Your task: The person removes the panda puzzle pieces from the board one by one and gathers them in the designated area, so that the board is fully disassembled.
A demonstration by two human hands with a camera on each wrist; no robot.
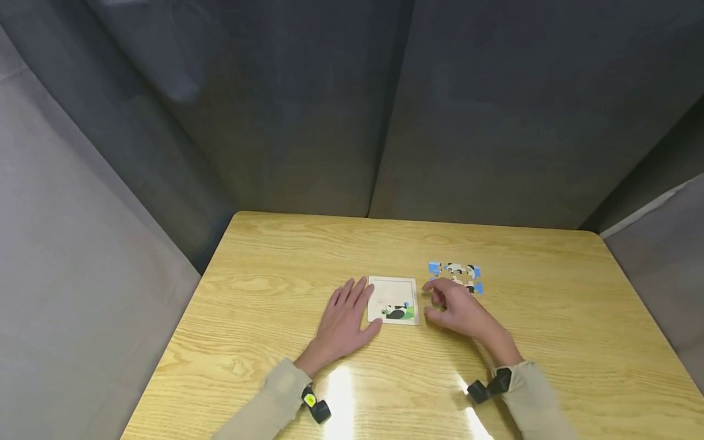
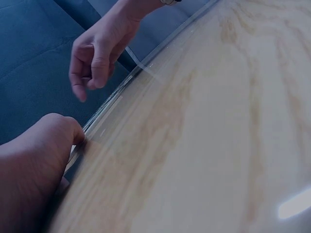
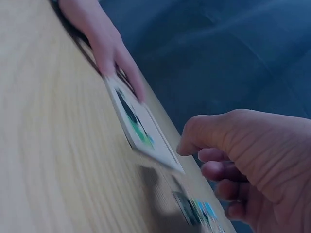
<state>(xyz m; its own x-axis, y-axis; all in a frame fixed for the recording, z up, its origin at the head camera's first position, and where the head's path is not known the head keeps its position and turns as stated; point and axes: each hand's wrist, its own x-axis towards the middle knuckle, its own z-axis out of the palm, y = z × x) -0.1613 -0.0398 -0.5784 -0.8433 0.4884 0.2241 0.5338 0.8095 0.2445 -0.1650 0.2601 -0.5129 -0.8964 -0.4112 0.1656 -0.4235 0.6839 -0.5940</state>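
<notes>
A square white puzzle tray (image 1: 392,293) lies on the table, with panda pieces (image 1: 398,311) set along its lower right. My left hand (image 1: 342,318) rests flat at the tray's left side, fingers straight and thumb by the lower left corner. Right of the tray, my right hand (image 1: 459,308) hovers low over the table. Its fingers are loosely bent, thumb and index apart, and I see nothing between them in the right wrist view. Loose jigsaw pieces (image 1: 455,267) in blue, white and black lie just beyond it. The hand partly covers them, and a bit of green shows under the fingers.
The wooden table (image 1: 275,263) has its far edge against dark grey curtains (image 1: 308,122). Paler grey cloth (image 1: 66,244) hangs at the left. Each wrist wears a small black camera, the right wrist camera (image 1: 489,386) standing just above the tabletop. Light glares off the near part.
</notes>
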